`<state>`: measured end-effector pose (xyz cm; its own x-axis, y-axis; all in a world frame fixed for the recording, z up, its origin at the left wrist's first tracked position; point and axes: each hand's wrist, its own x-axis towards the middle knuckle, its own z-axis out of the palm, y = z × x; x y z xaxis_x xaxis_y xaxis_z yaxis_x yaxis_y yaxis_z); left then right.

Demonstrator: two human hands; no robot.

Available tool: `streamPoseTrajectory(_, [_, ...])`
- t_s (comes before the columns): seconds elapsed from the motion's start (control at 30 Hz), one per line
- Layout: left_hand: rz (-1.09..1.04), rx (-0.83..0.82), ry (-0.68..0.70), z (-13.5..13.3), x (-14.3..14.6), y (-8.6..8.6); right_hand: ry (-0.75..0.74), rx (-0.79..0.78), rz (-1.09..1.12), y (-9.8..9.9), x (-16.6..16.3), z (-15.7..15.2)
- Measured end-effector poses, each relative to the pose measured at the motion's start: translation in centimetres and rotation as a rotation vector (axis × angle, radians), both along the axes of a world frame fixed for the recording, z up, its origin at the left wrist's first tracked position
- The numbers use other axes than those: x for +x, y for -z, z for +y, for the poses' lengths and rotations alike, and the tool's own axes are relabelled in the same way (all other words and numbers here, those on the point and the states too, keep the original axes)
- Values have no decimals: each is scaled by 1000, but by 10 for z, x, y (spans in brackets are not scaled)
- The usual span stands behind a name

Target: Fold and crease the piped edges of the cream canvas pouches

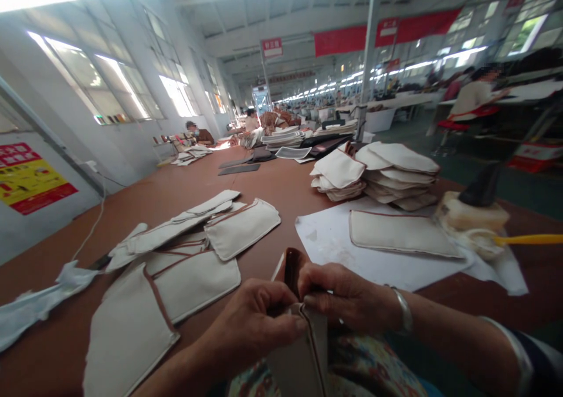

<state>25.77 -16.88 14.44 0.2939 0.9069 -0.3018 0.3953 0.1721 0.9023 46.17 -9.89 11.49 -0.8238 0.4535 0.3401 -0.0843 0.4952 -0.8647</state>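
Note:
Between my two hands, just above my lap, is a cream fabric piece [294,359] with a brown inner side and a dark seam line running down it. My left hand [259,318] pinches its upper edge between thumb and fingers. Close beside it, my right hand [334,294] is closed on the same edge, thumb against fingertips. A brown flap [294,268] of the piece stands up beyond my fingers. To the left lie several cream stitched pieces with brown edging [127,326], overlapping loosely. One flat cream piece [402,233] rests on white paper [325,241] to the right.
Two stacks of cream pieces [338,171] stand behind the paper. A pale container with a dark top [472,209] and a yellow-handled tool [532,240] are at the right. White cloth [48,297] lies at the left on the brown table [264,186]. Other people sit farther off.

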Motion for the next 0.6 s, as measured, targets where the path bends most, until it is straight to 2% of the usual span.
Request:
streamPoseTrajectory(0.13, [13,13,-28,-2,5,-4,27,-3,12,-1,0,-3])
streamPoseTrajectory(0.27, [23,9,-82,-3,4,-1,20,-8,17,1,-1,-2])
streamPoseTrajectory(0.43, [-86,-40,-68,-3,4,5,15,-36,20,9,-1,4])
streamPoseTrajectory(0.53, [-97,-57,-92,-5,7,4,13,-42,13,6,0,2])
streamPoseTrajectory(0.6, [-73,-28,-96,-6,9,2,64,-27,-12,1,-1,-3])
